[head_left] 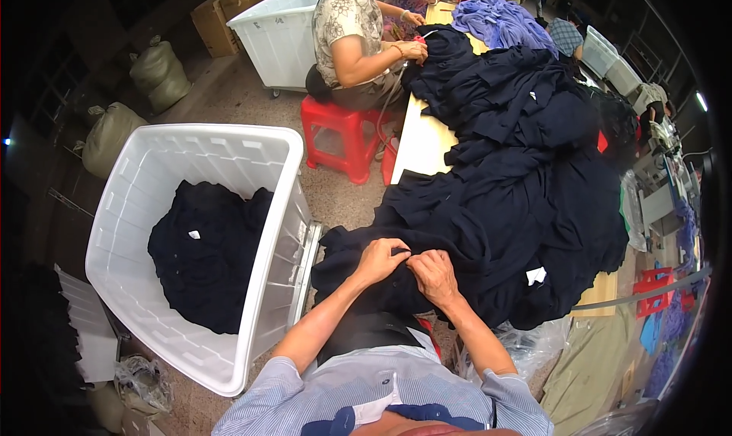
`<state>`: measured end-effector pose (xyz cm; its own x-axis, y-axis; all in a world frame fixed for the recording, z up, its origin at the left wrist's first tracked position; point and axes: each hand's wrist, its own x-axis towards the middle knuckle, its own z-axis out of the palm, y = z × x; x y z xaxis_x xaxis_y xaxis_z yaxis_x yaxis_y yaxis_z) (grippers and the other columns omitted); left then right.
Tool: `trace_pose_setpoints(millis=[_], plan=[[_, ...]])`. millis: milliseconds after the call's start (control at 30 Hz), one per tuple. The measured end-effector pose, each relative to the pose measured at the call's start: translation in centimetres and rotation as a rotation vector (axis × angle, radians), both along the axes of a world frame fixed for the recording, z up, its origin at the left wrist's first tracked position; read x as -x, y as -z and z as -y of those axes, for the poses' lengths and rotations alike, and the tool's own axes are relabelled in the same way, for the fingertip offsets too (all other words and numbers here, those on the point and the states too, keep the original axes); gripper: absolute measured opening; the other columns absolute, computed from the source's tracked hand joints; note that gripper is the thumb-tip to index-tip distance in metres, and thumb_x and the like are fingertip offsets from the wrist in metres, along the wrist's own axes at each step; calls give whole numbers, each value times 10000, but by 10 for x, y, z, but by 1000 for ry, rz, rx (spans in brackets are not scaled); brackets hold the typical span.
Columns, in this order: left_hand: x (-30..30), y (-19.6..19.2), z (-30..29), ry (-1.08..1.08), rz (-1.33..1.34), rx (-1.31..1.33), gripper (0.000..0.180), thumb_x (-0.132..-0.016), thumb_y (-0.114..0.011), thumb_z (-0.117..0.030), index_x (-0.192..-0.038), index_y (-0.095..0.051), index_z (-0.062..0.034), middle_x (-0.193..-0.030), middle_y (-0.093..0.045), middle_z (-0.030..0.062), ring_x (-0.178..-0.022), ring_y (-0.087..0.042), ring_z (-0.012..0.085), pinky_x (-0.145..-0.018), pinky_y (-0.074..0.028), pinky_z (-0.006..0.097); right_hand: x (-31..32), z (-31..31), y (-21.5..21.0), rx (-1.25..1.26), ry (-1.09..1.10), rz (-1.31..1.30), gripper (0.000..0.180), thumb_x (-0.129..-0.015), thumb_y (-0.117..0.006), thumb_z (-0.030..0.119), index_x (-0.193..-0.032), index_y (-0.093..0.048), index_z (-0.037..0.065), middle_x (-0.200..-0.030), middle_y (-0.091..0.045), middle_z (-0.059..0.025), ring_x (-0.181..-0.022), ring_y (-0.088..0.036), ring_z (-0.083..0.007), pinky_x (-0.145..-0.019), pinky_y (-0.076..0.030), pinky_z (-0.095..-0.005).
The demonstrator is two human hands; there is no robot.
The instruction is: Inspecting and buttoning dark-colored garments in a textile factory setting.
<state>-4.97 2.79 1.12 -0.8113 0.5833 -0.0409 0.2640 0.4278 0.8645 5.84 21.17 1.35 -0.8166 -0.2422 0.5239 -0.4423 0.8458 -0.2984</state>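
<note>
Dark navy garments [496, 199] lie in a long heap over the wooden table [422, 142] and spill toward my lap. At the near end of the heap, my left hand [381, 260] pinches the edge of one dark garment [354, 245]. Close beside it, my right hand [435, 277] grips the same cloth, its fingers bent and the knuckles up. The fingertips of both hands nearly meet at a fold. A small white tag [536, 276] shows on the cloth to the right of my hands.
A white plastic bin [263, 283] at my left holds dark garments [210, 253]. Ahead, a co-worker [354, 47] sits on a red stool [343, 137] beside another white bin [278, 28]. Purple garments [503, 22] are piled at the table's far end. Stuffed sacks [160, 74] stand far left.
</note>
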Motion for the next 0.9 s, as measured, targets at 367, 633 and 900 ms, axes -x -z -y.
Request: trace_pose_setpoints(millis=[367, 633, 900], plan=[[-6, 5, 0, 55, -368, -97, 105, -939, -790, -77, -1017, -764, -11, -1026, -701, 167, -974, -713, 413, -857, -581, 498, 2, 2, -3, 20, -28, -73, 158, -918, -758, 55, -1075, -739, 66, -1081, -745, -49, -1014, -698, -243, -911, -499, -423], [-15, 4, -5, -7, -388, -40, 100, -939, -778, -63, -1024, -746, -21, -1003, -674, 172, -968, -706, 415, -852, -574, 500, 2, 1, -4, -13, -18, -9, 142, -919, -769, 52, -1058, -745, 66, -1057, -738, -40, -994, -696, -241, -905, -496, -424], [-14, 16, -1, -22, -208, -183, 191, -988, -772, -121, -1095, -713, 26, -1057, -712, 181, -1013, -718, 391, -877, -564, 455, 3, 15, -10, 307, 130, 47, 164, -864, -865, 64, -1015, -801, 80, -1180, -767, -74, -1041, -695, -291, -914, -501, -431]])
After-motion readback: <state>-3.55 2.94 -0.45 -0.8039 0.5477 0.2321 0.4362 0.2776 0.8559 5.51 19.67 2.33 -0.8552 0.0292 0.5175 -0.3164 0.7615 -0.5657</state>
